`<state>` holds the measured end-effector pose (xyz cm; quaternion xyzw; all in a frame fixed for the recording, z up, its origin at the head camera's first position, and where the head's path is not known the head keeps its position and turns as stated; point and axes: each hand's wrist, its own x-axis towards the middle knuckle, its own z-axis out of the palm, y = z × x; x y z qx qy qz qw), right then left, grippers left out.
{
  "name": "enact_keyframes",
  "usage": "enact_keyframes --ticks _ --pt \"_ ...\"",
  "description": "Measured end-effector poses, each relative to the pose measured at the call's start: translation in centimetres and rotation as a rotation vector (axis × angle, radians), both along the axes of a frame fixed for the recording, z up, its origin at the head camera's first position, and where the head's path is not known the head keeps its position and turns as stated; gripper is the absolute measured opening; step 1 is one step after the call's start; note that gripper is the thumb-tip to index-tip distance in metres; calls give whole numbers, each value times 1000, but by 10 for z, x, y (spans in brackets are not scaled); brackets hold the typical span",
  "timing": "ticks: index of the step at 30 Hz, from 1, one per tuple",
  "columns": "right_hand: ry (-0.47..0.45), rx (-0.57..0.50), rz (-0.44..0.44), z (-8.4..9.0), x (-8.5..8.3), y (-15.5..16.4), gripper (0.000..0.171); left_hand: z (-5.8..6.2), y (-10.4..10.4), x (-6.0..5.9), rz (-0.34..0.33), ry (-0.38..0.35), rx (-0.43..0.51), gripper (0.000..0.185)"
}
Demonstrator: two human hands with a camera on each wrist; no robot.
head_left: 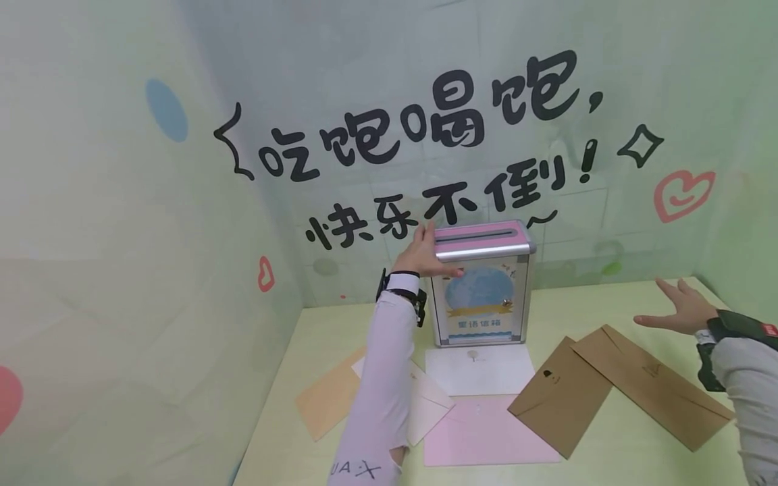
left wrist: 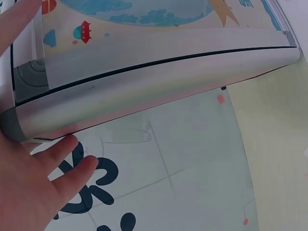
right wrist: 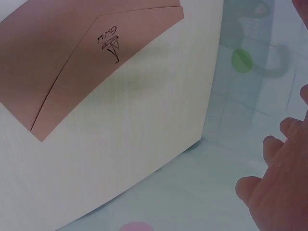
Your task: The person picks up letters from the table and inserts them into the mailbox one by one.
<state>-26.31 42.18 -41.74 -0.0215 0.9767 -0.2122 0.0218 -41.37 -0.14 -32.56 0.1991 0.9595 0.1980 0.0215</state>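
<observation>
Slotted box point(head_left: 483, 297) upright on the table point(head_left: 583, 307), near the back wall. Left hand point(head_left: 419, 258) at its upper left corner, fingers extended, thumb across the front; not clamped. Right hand point(head_left: 683, 310) spread, holding nothing, above the table's right side. White envelope point(head_left: 477, 371), pink envelope point(head_left: 480, 432) in front; brown envelopes point(head_left: 562, 398) to the right.

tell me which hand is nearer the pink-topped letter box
Left. The left hand grips the upper left corner of the pink-topped letter box, while the right hand is apart from it, off to its right, fingers spread.
</observation>
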Motion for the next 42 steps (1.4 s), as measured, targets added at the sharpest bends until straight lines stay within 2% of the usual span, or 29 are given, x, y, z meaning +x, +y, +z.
enact_keyframes --ticks 5,9,15,20,26,36,42 --pt "-8 -2 -11 -6 1 8 103 -2 1 -2 14 12 24 119" --pt "-9 -9 -10 -14 3 14 103 -5 -1 1 20 25 83 116" --pt "-16 -37 12 -26 11 17 101 -18 -3 2 24 -4 224 113" --pt "-16 -53 34 -34 16 17 97 -26 -1 -3 11 -16 256 114" --pt "-5 -47 36 -36 12 21 97 -17 1 -5 20 0 251 114" --pt "-6 -41 22 -27 12 12 98 -2 -3 -8 10 12 288 110" --pt "-5 -20 18 -27 13 7 98 -1 -7 -10 22 10 277 111"
